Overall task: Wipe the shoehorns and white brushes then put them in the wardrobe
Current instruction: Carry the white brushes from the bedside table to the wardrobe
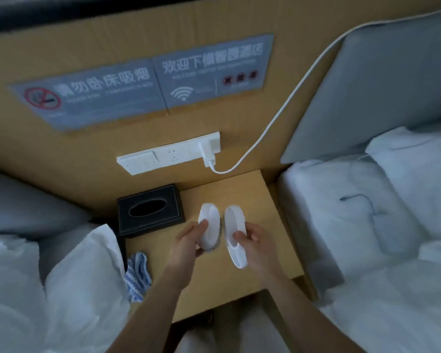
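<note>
Both task items in view are in the hands, above the middle of the worktop [255, 192]. The left hand [189, 242] grips a white brush [210, 220] by its near end, fingers curled under it and thumb on top, with greyish bristles showing along its right side. The right hand [253, 240] pinches what looks like a short white shoehorn [236, 224] at its middle, between thumb and fingers, narrow end towards the person. The 2 items are just beside each other and not touching.

A blue-and-white striped cloth [138, 273] lies crumpled at the worktop's left edge, and neither hand is touching it. So no wiping is under way, and I cannot tell whether these 2 pieces have been wiped. The wardrobe is not in view, so putting away is probably all left to do. The task names several of each, but only 1 brush and 1 shoehorn show.

On the wall panel behind the worktop are 2 grey signs. The left sign [92, 98] has a red no-smoking symbol and reads 勿卧床吸烟, with a blurred character before it. The right sign [214, 70] begins 欢迎下 and ends 酒店, and the characters between are unclear. It also shows a Wi-Fi symbol and 3 small red icons. The small print on both is too blurred to read. A black tissue box [149, 210] sits at the back-left corner, with no visible label.
</note>
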